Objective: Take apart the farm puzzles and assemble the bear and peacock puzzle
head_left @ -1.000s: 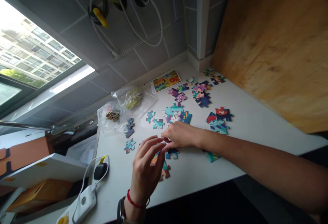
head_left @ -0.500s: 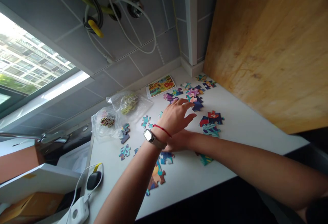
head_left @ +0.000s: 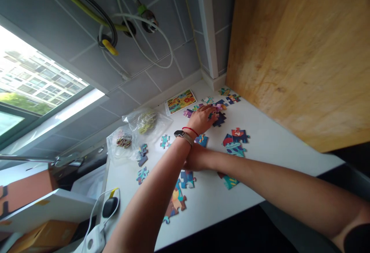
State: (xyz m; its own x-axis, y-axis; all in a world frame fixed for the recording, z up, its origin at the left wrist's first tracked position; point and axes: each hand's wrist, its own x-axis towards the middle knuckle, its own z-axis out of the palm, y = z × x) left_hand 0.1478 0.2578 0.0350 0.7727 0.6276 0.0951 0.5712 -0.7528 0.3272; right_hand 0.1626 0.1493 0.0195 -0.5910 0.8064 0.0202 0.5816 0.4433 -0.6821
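Observation:
My left hand point(head_left: 201, 118), with a watch point(head_left: 179, 133) and a red string point(head_left: 190, 130) at its wrist, reaches over the far group of jigsaw pieces. Its thumb and fingers close around a puzzle piece point(head_left: 211, 115) there; a dark blue piece point(head_left: 220, 119) and a pink-purple one point(head_left: 220, 107) lie beside them. Under the left wrist, my right hand point(head_left: 198, 158) rests low over the white tabletop, its fingers hidden. A blue piece point(head_left: 202, 140) shows just above it, and another point(head_left: 187, 179) lies just below. Joined pieces with a red figure point(head_left: 239, 134) lie to the right.
A picture card point(head_left: 181, 102) lies by the wall. Two clear bags of pieces point(head_left: 147, 122) point(head_left: 124, 142) are at left. More joined pieces point(head_left: 176, 203) lie near the front edge. A power strip point(head_left: 95, 239) with a black plug is at lower left; a wooden board point(head_left: 289, 60) stands at right.
My left hand has moved forward onto the far pieces, and its spread fingers have drawn together. A blue piece has come into view between my arms. The right hand stays nearly in place.

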